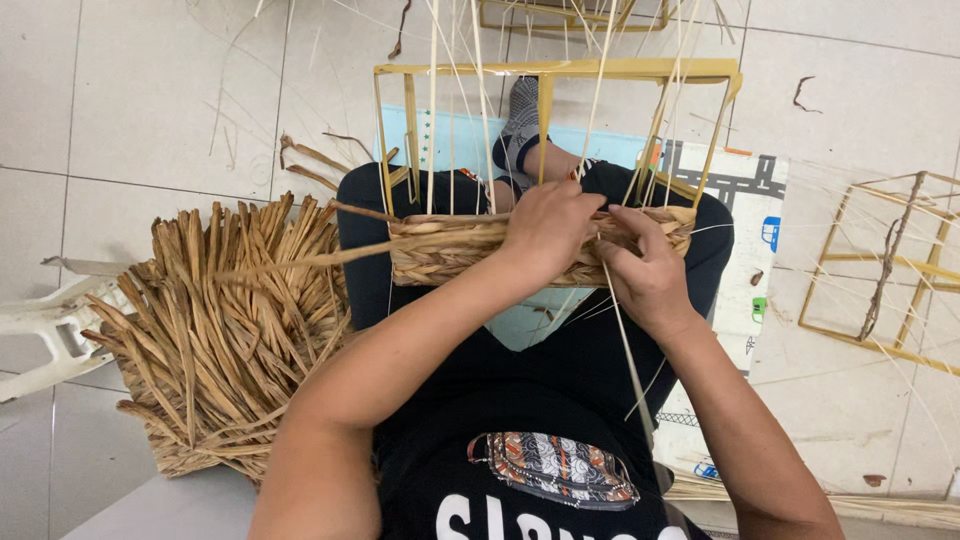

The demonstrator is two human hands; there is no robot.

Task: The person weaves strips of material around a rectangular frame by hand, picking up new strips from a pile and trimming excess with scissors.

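While the left hand [545, 225] is pressing closed on the woven band [450, 250], the right hand [645, 270] is pinching a strand [622, 330], best kept taut against the frame [560, 70].

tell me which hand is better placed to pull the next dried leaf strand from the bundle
Left, likely. The left hand rests on the woven band on the side nearest the dried leaf bundle; the right hand grips the weave on the far side.

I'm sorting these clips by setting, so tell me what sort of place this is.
Probably a home or small workshop floor used for basket weaving. A bundle of dried leaf strips lies on pale floor tiles, both hands work a woven band on a yellow frame, and a spare frame sits nearby.
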